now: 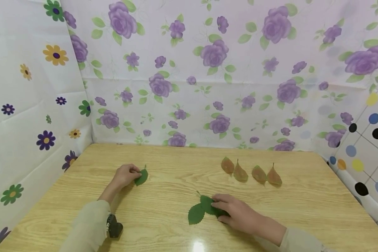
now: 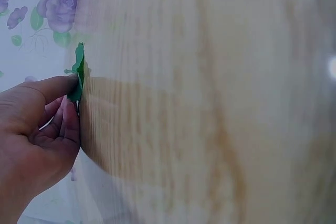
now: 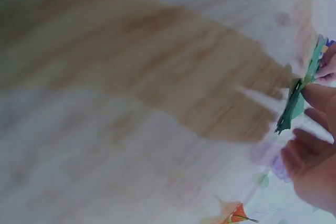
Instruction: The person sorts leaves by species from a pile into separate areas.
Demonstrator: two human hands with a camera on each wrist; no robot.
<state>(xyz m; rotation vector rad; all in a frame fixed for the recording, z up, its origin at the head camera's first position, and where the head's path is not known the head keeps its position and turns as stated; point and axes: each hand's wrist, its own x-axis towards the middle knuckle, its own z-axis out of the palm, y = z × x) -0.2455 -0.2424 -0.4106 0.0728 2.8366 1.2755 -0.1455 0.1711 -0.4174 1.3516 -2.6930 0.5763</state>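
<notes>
Your left hand (image 1: 125, 176) pinched one green saw-edged leaf (image 1: 142, 177), probably to steady it; your right hand (image 1: 239, 215) pinched green oval leaves (image 1: 207, 204) at its fingertips.

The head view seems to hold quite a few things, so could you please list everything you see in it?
green leaf: one, green, left of centre
green leaves: at least two, green, lower middle, partly hidden
faded leaves: four, reddish brown and green, in two pairs right of centre
table: one, light wood, across the lower part
rose sheet: one, pale with purple roses, at the back
flower sheet: one, white with multicoloured flowers, left side
dotted sheet: one, white with coloured dots, right side
black device: one, black, at the left cuff
sleeves: two, pale beige, lower edge
left hand: one, bare, pinching the green leaf
right hand: one, bare, touching the green leaves
</notes>
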